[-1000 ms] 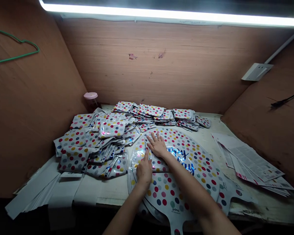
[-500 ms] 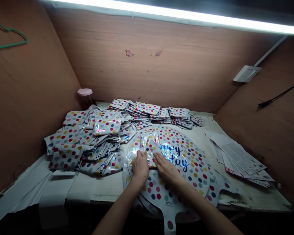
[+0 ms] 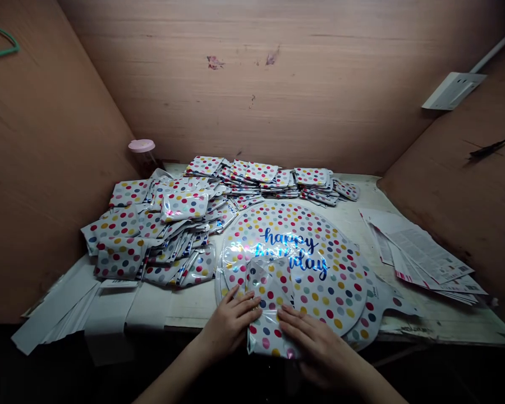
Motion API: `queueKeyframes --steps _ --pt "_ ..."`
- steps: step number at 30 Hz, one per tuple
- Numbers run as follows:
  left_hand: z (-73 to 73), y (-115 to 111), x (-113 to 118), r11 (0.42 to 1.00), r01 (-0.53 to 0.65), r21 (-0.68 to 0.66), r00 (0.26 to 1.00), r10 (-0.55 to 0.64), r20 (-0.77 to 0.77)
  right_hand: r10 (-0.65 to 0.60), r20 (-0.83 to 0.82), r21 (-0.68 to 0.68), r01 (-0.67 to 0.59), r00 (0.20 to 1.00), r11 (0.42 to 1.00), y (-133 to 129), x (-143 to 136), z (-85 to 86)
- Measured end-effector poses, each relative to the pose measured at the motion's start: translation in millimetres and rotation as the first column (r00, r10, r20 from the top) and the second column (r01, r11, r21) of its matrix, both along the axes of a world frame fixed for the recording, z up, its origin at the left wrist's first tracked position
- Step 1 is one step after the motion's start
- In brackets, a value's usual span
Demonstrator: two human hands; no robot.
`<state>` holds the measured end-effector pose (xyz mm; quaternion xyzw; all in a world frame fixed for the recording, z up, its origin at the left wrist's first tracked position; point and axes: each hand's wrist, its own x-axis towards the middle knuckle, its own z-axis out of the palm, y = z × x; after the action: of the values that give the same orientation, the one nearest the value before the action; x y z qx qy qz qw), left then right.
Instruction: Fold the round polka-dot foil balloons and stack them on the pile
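folded white polka-dot foil balloon [image 3: 266, 335], long axis near-far, between left hand [image 3: 229, 322], fingers spread, and right hand [image 3: 315, 336], fingers together; both touching, pinch unclear.

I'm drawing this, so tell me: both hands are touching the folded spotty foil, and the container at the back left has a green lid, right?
Not quite: the container has a pink lid, not green, as the head view shows. The left hand and right hand do touch the folded spotty foil.
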<state>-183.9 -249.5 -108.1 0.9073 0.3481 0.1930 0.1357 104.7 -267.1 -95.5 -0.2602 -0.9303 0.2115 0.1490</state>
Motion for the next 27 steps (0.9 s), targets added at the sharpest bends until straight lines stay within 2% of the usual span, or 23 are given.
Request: queueKeyframes --steps 2,4,5,7,8,10,12,13,14,15,17,18,19,21,23,25,27 --pt "-1.5 4 6 0.994 -0.104 -0.037 0.989 0.107 0.105 -0.054 -0.141 -0.059 0.046 0.988 0.997 17 0 -8.7" --pt "-1.2 11 13 0.951 -0.284 -0.126 0.938 0.302 0.167 -0.253 -0.245 -0.182 0.213 0.936 0.960 40 -7 -15.2" --pt "-0.7 15 17 0.904 -0.389 -0.179 0.893 0.418 0.166 -0.394 -0.249 -0.251 0.333 0.885 0.909 52 -14 -16.2" --pt "0.9 23 26 0.765 -0.586 -0.268 0.768 0.630 0.117 -0.649 -0.109 -0.335 0.587 0.753 0.737 77 -32 -12.9" --pt "1.9 27 31 0.692 -0.657 -0.299 0.706 0.704 0.078 -0.726 -0.008 -0.333 0.683 0.687 0.650 89 -41 -9.0" --pt "3.9 34 39 0.583 -0.739 -0.337 0.618 0.787 0.006 -0.798 0.170 -0.287 0.803 0.578 0.521 108 -59 1.0" --pt "5.2 39 43 0.528 -0.768 -0.362 0.576 0.817 -0.029 -0.842 0.224 -0.189 0.869 0.491 0.457 116 -74 9.1" --pt "5.2 40 45 0.515 -0.770 -0.378 0.565 0.825 -0.027 -0.857 0.195 -0.116 0.879 0.477 0.463 116 -80 10.9" --pt "4.7 41 45 0.512 -0.762 -0.396 0.562 0.827 -0.012 -0.852 0.155 -0.029 0.864 0.500 0.502 114 -86 10.6" --pt "3.7 40 44 0.515 -0.750 -0.416 0.561 0.827 0.012 -0.813 0.118 0.059 0.813 0.571 0.579 111 -92 8.4" --pt "0.8 37 41 0.529 -0.720 -0.449 0.565 0.823 0.062 -0.623 0.099 0.189 0.600 0.776 0.777 104 -103 -0.3" --pt "-0.7 34 39 0.542 -0.700 -0.465 0.574 0.814 0.084 -0.513 0.116 0.210 0.484 0.851 0.849 101 -107 -5.5" --pt "-1.9 31 37 0.560 -0.681 -0.472 0.585 0.804 0.109 -0.427 0.134 0.217 0.394 0.894 0.893 98 -109 -10.4" --pt "-2.7 26 33 0.609 -0.666 -0.431 0.597 0.781 0.181 -0.350 0.154 0.221 0.313 0.924 0.924 96 -111 -17.5" --pt "-1.1 25 29 0.666 -0.675 -0.317 0.625 0.745 0.233 -0.331 0.154 0.223 0.294 0.931 0.930 96 -110 -20.3" --pt "1.7 28 28 0.710 -0.677 -0.194 0.683 0.704 0.193 -0.321 0.148 0.225 0.284 0.936 0.932 95 -108 -20.7" --pt "3.8 35 28 0.742 -0.658 -0.129 0.737 0.670 0.093 -0.315 0.142 0.224 0.279 0.938 0.934 94 -106 -20.6"
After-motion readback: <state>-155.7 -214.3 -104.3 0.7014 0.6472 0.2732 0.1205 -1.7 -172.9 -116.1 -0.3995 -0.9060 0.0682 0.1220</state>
